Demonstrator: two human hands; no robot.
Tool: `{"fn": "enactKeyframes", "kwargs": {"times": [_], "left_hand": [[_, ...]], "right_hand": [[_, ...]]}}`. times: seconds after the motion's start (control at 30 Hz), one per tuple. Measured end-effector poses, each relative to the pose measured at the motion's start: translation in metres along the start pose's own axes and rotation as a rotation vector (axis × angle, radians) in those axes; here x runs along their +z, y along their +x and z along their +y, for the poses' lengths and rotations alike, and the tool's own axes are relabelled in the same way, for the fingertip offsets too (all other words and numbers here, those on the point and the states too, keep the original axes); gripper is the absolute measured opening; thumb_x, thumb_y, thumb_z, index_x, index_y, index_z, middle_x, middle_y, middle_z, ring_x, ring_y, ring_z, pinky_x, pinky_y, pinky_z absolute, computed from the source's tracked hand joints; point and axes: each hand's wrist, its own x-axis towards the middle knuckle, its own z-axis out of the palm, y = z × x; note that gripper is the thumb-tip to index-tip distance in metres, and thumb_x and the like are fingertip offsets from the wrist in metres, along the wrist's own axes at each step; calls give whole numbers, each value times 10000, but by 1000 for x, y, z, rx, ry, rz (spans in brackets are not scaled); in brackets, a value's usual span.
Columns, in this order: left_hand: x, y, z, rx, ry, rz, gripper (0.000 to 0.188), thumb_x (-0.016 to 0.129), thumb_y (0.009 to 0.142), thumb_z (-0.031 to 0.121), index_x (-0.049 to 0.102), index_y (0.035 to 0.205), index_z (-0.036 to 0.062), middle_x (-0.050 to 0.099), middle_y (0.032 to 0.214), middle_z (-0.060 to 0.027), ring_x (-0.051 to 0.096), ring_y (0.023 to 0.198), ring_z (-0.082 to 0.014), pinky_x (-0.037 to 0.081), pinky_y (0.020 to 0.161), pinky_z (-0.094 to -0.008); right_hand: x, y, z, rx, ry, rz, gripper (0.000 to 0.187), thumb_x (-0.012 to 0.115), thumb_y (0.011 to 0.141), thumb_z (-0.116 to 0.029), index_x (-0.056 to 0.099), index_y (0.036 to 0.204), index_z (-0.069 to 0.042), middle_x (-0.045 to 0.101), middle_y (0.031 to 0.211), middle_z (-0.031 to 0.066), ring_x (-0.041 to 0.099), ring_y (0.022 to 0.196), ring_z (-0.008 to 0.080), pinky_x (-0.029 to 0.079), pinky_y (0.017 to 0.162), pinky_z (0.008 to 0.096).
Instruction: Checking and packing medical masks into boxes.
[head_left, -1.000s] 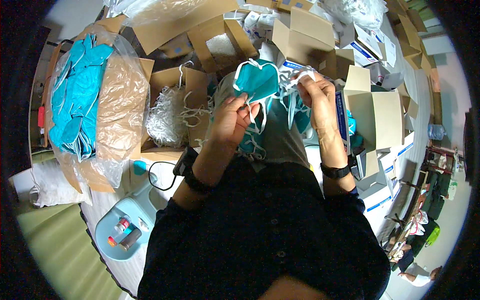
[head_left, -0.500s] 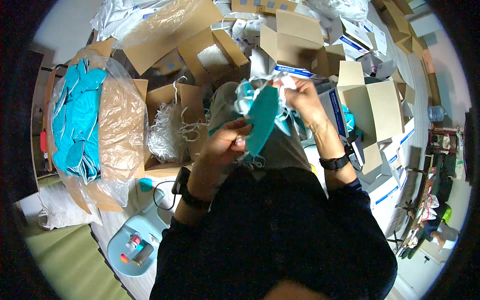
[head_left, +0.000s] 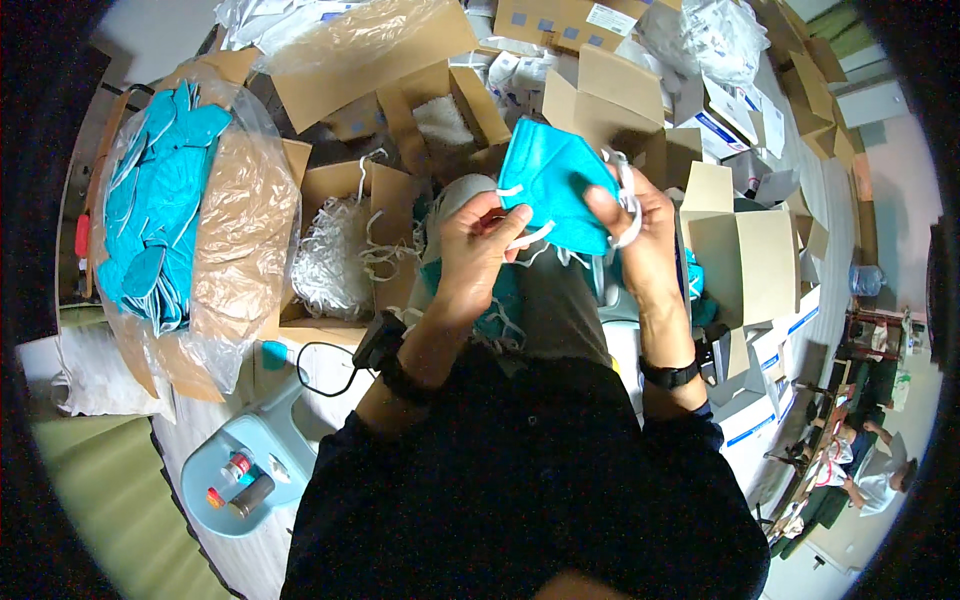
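A teal face mask (head_left: 555, 185) with white ear loops is spread out above my lap, its broad face toward me. My left hand (head_left: 472, 250) pinches its left edge between thumb and fingers, by one white loop. At the opposite edge, my right hand (head_left: 648, 235) grips the mask with the thumb on its face, and a white loop (head_left: 630, 205) curves around the fingers. More teal masks with white straps (head_left: 500, 320) lie on my lap, partly hidden by my arms. To the left, a plastic-lined carton holds a heap of teal masks (head_left: 160, 200). Beside it, another carton contains tangled white ear loops (head_left: 328, 262).
Open cardboard boxes (head_left: 765, 265) stand at the right and far side. A light blue stool (head_left: 200, 480) at lower left carries a bottle (head_left: 237, 466) and a dark cylinder (head_left: 252, 495). Another person (head_left: 882, 480) is at the far right.
The mask has turned from edge-on to face-on and moved slightly right. My hands have moved apart to its two sides. The view has shifted a little.
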Motion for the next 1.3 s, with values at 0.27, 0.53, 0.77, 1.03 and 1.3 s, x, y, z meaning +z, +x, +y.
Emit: {"fn": "enactKeyframes", "kwargs": {"times": [0.27,0.53,0.77,1.03,1.3], "left_hand": [[-10,2,12,334,567,38,324,761,719,59,583,991,60,563,890,-42,536,633,-97,441,560,-236],[-18,-12,42,102,548,-518,201,574,906,138,618,765,1,553,693,-24,496,614,-79,350,534,-207],[-46,-46,98,308,-29,-269,311,513,894,263,584,805,-27,583,817,-154,582,757,-177,455,648,-256],[-34,-20,83,-94,428,-426,410,377,965,398,533,906,24,576,835,-119,522,744,-190,388,640,-283],[-10,-15,77,-284,529,-465,344,426,953,365,550,828,69,585,739,-48,488,600,-89,344,521,-219]], "right_hand": [[-5,9,-1,-28,-198,-30,116,692,827,-129,672,854,-17,601,708,-40,467,632,34,382,561,202],[-21,25,10,116,-71,54,174,686,829,-154,681,937,-17,602,774,-39,464,694,47,359,639,202],[-47,36,38,201,-19,125,106,638,808,-35,693,897,-15,632,738,-14,543,675,65,439,634,223],[-54,41,58,308,73,386,259,646,848,-379,640,854,-120,519,674,-64,468,594,47,295,459,221],[22,12,8,161,120,-330,238,581,890,-190,612,1083,-54,656,830,9,499,629,41,372,537,188]]}}
